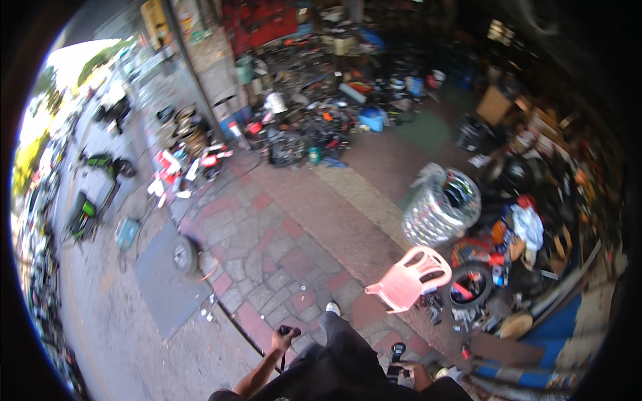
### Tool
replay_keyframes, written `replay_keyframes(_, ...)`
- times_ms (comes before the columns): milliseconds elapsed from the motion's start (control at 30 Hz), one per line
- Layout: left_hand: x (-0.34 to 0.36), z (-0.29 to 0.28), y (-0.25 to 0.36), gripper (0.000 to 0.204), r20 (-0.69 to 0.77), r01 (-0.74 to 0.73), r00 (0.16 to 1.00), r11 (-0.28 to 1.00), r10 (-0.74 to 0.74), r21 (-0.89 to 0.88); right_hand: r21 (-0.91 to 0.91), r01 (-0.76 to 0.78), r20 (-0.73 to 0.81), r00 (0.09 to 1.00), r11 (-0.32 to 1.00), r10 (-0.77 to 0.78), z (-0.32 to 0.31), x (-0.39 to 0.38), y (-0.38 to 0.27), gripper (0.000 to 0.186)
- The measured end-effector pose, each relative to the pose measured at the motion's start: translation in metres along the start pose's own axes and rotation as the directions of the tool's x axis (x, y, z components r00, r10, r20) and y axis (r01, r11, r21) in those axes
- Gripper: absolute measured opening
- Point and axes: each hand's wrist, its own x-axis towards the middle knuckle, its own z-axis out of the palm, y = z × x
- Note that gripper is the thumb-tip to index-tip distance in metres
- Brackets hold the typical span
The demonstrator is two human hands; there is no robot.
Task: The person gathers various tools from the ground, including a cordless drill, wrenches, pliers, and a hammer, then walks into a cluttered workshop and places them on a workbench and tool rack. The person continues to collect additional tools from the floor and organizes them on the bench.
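My left hand is closed around a small black object. A thin dark strap or cord hangs below it; what kind of thing it is, I cannot make out. Low on the right, my right hand is closed on a black hand-held device with a round end. Part of that device is hidden by the hand and my dark clothing. Between the two hands, one light shoe of mine is on the stone paving. Nearest to my right hand stands a pink plastic chair.
A tyre lies beside the chair, with a silvery wrapped roll behind it. Piled parts cover the far floor. To the left are a wheel, a grey mat, a teal box and a green motorbike.
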Motion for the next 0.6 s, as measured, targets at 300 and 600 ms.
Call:
replay_keyframes(300, 0.032, -0.139, 0.120, 0.023, -0.422, -0.113, 0.878, 0.759, -0.226, -0.642, -0.520, 0.517, 0.097, 0.827, 0.680, -0.554, 0.053, -0.067, -0.475, 0.043)
replay_keyframes(600, 0.339, -0.191, 0.138, 0.030, -0.368, 0.244, 0.842, 0.886, -0.395, -0.394, -0.599, 0.277, -0.210, 0.851, 0.751, -0.482, 0.094, -0.050, -0.718, 0.058)
